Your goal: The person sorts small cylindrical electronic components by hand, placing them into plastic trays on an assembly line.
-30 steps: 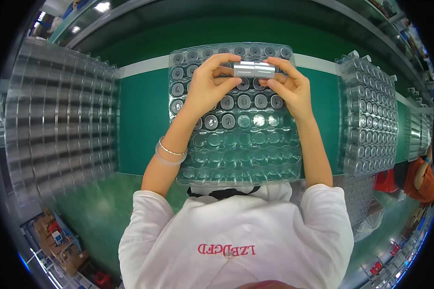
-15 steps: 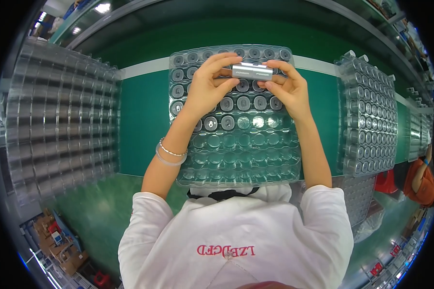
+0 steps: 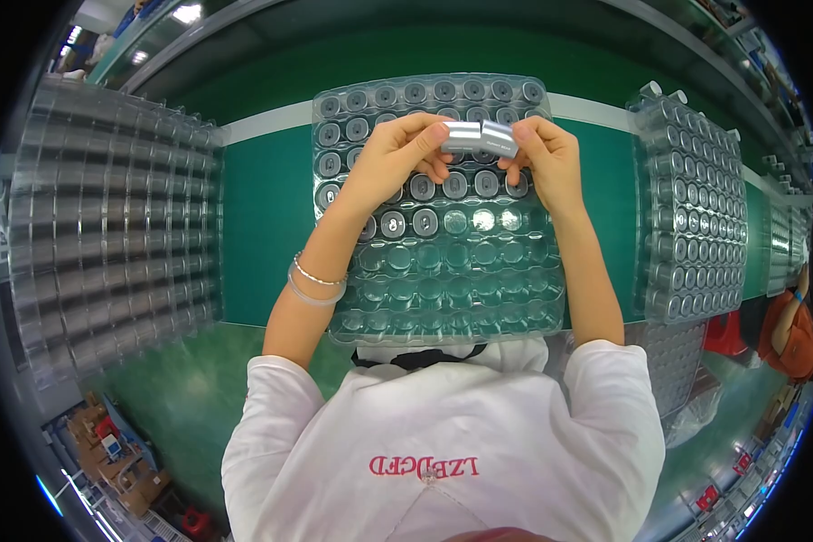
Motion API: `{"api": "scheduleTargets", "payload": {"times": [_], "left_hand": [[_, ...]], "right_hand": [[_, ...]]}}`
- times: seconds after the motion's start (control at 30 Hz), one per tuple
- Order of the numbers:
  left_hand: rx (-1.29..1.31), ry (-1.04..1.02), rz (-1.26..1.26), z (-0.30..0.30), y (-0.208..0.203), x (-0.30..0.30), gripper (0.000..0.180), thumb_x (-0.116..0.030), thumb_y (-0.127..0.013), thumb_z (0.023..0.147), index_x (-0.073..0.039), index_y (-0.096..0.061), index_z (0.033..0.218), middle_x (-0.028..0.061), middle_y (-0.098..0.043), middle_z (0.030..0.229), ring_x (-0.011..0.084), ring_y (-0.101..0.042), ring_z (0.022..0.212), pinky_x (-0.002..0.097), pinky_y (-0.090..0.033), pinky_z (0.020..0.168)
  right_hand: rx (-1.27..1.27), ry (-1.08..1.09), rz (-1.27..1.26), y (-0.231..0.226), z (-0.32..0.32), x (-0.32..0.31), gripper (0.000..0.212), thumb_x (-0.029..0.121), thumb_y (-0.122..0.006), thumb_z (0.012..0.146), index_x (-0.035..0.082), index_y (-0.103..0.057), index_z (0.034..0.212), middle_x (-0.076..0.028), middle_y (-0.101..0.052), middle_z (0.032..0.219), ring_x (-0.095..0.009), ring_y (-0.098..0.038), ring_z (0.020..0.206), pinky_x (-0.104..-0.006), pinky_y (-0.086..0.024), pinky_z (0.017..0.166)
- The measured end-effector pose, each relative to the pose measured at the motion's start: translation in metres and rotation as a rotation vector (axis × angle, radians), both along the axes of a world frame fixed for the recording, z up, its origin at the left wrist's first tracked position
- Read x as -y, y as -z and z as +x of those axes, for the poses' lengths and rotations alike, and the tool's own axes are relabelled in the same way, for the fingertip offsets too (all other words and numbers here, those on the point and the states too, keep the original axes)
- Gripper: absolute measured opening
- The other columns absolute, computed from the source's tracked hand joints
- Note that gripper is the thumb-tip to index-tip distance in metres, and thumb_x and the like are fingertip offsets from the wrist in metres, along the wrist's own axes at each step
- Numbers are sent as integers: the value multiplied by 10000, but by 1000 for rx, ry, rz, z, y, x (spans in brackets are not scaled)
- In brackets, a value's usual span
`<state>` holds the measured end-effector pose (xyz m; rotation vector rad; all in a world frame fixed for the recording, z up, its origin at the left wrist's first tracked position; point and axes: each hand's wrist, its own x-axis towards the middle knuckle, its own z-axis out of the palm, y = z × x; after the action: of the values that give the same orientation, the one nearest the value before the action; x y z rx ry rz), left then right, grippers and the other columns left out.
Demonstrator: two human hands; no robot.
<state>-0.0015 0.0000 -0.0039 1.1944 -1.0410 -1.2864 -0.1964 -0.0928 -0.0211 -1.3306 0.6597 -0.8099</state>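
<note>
Head view: left hand [image 3: 399, 154] and right hand [image 3: 549, 161] each pinch one of two silver cylinders [image 3: 498, 138], outer ends gripped, presumably leaving sides visible, above clear tray [image 3: 461, 321], toward its 1 o'clock.

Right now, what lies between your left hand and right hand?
In the head view: the left silver piece, held by the left hand, and the right silver piece, held by the right hand, inner ends close together. The tray lies beneath.
</note>
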Motion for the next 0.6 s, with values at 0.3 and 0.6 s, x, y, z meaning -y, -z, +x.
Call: {"api": "scheduleTargets", "payload": {"times": [0.3,0.6], "left_hand": [[-22,21,115,3,-2,-1,403,-342,-484,944,44,-597,974,79,-610,695,133,-606,559,225,-513,519],[-12,12,108,0,-6,-1,425,-380,-494,933,17,-582,1057,111,-633,742,139,-638,593,220,-532,549]], "right_hand": [[-67,-14,-15,-6,2,-4,281,231,-540,916,-7,-599,779,-90,-597,622,-102,-521,425,-200,-404,399],[-31,-27,-6,-4,1,-2,259,231,-546,913,-9,-603,836,-95,-611,676,-110,-548,475,-209,-435,444]]}}
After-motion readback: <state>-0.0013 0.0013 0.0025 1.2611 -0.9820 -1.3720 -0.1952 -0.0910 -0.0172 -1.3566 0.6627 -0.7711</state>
